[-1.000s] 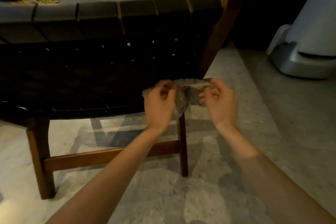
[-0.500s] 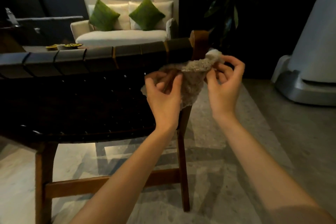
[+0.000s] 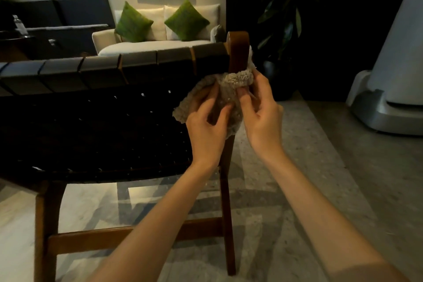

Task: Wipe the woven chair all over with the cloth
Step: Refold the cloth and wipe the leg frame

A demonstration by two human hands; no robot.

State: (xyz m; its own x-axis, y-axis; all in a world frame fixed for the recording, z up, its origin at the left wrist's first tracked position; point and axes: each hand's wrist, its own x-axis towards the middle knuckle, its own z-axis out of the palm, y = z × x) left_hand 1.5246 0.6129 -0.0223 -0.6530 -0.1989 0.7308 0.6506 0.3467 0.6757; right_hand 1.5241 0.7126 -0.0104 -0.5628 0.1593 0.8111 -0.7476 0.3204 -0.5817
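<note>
Dark woven-strap chair, brown wooden frame [image 3: 96,121]: seen from behind; landmark is its upright corner post [image 3: 238,52]. Beige shaggy cloth [image 3: 235,80]: bunched against post, just below post top; one edge showing behind post. My left hand [image 3: 206,126]: just left of post; fingers curled, pinching cloth's lower fold. My right hand [image 3: 261,117]: just right of post; thumb and fingers pinching cloth's upper part. White sofa, two green cushions [image 3: 148,46]: well beyond post.

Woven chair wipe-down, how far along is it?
Nothing shows as finished; wiped areas can't be told apart. In hand: the left hand and right hand hold the cloth round the wooden corner post. Left, likely: the woven back, top rail, legs and crossbar.
</note>
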